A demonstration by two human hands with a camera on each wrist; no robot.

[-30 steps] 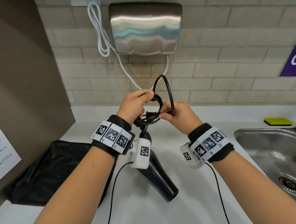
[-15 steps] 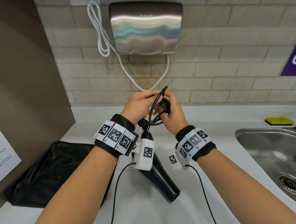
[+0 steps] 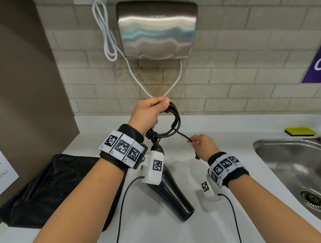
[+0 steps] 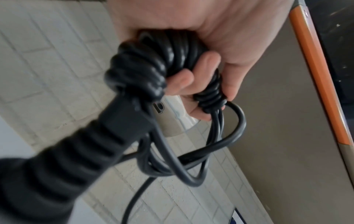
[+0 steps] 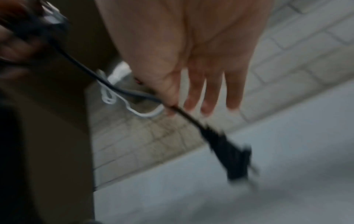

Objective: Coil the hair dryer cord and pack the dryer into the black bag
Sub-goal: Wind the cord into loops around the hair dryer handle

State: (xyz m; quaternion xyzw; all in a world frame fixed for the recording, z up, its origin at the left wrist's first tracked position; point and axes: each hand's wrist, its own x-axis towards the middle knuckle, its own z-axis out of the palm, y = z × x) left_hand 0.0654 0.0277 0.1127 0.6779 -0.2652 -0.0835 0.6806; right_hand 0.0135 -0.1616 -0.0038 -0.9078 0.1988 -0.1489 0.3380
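left hand (image 3: 147,113) clenched round coiled cord (image 3: 171,122), dryer (image 3: 173,194) hanging below it; right hand (image 3: 203,145) pinches cord's plug end. bag (image 3: 50,190) flat at bench's left edge, contents unseen.

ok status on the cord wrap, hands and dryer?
Left hand grips coiled cord. Right hand pinches the tail near the plug, pulled out sideways. Dryer hangs over counter; black bag flat, nothing blocking it.

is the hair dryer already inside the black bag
No, the hair dryer hangs over the counter beside the black bag.
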